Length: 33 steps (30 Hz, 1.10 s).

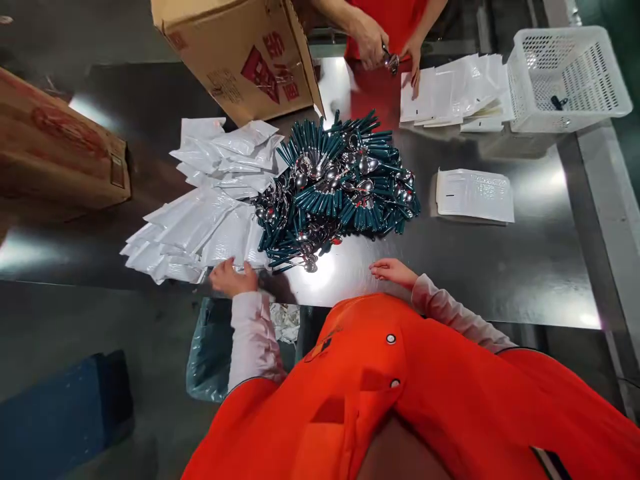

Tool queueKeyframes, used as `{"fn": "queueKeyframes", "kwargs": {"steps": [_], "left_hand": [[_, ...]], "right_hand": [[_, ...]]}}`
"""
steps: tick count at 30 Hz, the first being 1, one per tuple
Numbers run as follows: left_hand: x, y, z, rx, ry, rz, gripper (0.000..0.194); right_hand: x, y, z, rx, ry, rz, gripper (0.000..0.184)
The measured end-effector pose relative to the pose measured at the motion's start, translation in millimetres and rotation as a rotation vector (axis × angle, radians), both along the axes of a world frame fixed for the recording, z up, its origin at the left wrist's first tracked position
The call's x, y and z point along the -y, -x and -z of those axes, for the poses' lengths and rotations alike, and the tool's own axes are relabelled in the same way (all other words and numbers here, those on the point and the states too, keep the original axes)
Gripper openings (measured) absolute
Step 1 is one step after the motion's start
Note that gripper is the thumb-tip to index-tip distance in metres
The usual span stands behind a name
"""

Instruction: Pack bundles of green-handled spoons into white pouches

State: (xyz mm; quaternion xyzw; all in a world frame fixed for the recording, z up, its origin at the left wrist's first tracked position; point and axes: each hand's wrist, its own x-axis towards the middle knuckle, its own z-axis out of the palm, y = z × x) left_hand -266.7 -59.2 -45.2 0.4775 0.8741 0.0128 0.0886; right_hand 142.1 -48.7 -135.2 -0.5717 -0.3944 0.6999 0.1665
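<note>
A big heap of teal-handled metal spoons [340, 183] lies in the middle of the steel table [500, 267]. To its left spreads a pile of white plastic pouches [200, 200]. My left hand [233, 277] rests at the near edge of that pile, fingers curled on the corner of a pouch. My right hand [393, 270] lies flat on the table just in front of the spoon heap, fingers stretched out and holding nothing.
Across the table a person in red [385, 27] handles cutlery over more white pouches [455, 93]. A white plastic basket [565, 77] stands far right, a single pouch [475, 195] right of the heap, cardboard boxes [245, 47] at the back and left, a bag [215, 347] below the table.
</note>
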Motion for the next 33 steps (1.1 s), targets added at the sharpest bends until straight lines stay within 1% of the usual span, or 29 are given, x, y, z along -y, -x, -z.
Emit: {"fn": "queueKeyframes", "kwargs": {"steps": [1,2,4,5,7,8,10,12,15,17,18,20,22,24,27,29,31,33], "left_hand": [[-21,-15,3.5,0.028,-0.082,0.024,0.052],[-45,-32,6.7,0.058,-0.148,0.082,0.048],[-93,-67,10.1,0.141,-0.195,0.274,0.041],[-116,-83,10.0,0.171,-0.18,0.356,0.04],[-157,-116,7.4,0.18,-0.082,0.439,0.039],[-173,-131,5.7,0.155,-0.013,0.447,0.039],[-198,-159,3.8,0.084,0.118,0.44,0.048],[-213,-182,5.4,0.016,0.211,0.448,0.059],[-226,-201,11.3,-0.071,0.245,0.463,0.064],[-234,-204,14.0,-0.109,0.208,0.467,0.057],[-238,-204,14.7,-0.114,0.178,0.491,0.052],[-246,-205,15.9,-0.1,0.114,0.59,0.043],[-256,-211,18.7,-0.075,0.078,0.7,0.04],[-267,-222,23.9,-0.063,0.085,0.746,0.04],[-282,-239,33.3,-0.061,0.148,0.707,0.04],[-290,-247,37.5,-0.054,0.186,0.678,0.041],[-296,-249,38.1,-0.043,0.225,0.666,0.042],[-299,-250,34.6,-0.009,0.257,0.665,0.045]], "right_hand": [[0,0,0.6,-0.006,-0.011,-0.007,0.02],[2,0,1.7,-0.01,-0.018,-0.009,0.02],[7,-1,5.4,-0.02,-0.024,0.004,0.022],[11,-3,7.8,-0.027,-0.023,0.022,0.023],[20,-7,13.3,-0.046,-0.011,0.072,0.028],[25,-9,16.0,-0.056,-0.005,0.104,0.03],[33,-15,20.7,-0.066,0.012,0.164,0.033],[40,-20,24.1,-0.066,0.033,0.207,0.034],[44,-25,27.2,-0.054,0.046,0.23,0.034],[45,-27,28.7,-0.051,0.026,0.228,0.034],[44,-28,29.5,-0.051,0.013,0.227,0.035],[43,-29,30.8,-0.05,-0.003,0.227,0.036],[43,-29,31.7,-0.043,-0.007,0.226,0.037],[44,-31,32.2,-0.036,-0.014,0.224,0.036],[48,-36,33.1,-0.03,-0.03,0.248,0.035],[52,-40,33.8,-0.02,-0.032,0.278,0.034],[54,-44,34.1,-0.007,-0.022,0.304,0.033],[52,-47,33.3,-0.004,-0.024,0.317,0.03]]}}
